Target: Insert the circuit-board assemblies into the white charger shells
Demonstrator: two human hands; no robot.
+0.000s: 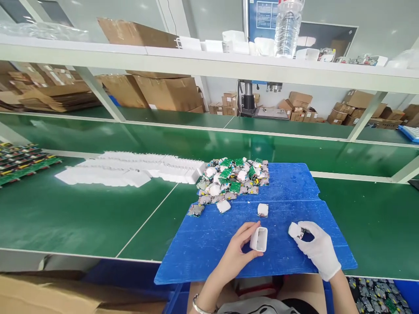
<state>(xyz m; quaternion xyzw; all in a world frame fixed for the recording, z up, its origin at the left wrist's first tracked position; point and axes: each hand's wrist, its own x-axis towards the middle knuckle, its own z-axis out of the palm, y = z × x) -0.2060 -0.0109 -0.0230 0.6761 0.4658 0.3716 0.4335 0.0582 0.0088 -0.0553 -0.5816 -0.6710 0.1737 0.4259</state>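
Observation:
My bare left hand [240, 248] grips a white plastic housing [259, 239] whose open end faces me; its hollow inside shows. To the right, my right hand [317, 245] wears a white glove and pinches a small circuit board assembly with a white cover [295, 230] between thumb and fingers. Both hands are above a blue corrugated sheet [209, 257]. Just beyond the housing lies a single board with a white cover [262, 209]. Farther back is a heap of circuit boards [234, 176], some showing green, others grey or white.
Rows of white housings [131, 168] stand on the green bench [98, 218] to the left, with stacked green boards [26, 161] at the far left. A shelf [209, 64] crosses above, carrying a plastic bottle [288, 28]. A bin of boards [378, 294] is at lower right.

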